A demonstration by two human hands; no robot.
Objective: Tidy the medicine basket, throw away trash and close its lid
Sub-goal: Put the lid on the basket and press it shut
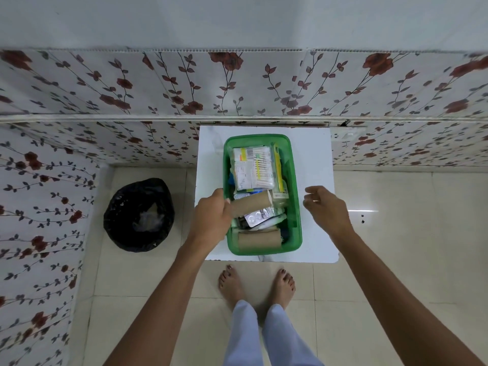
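We stand before a white table (314,154) against the flowered wall. On the floor at its left is a black-lined trash bin (138,216). The green medicine basket (295,207) sits on the table without lid, full. Our left hand (212,216) grips a cardboard tube (252,203) above it; our right hand (324,204) hovers empty with loose fingers at the right.

No legible text found. Barcode and fine print showed on white packet (252,165) in upper part of green basket (295,207), centre frame; characters too small to read. Yellow packet (277,165) beside it: print blurred, unreadable.
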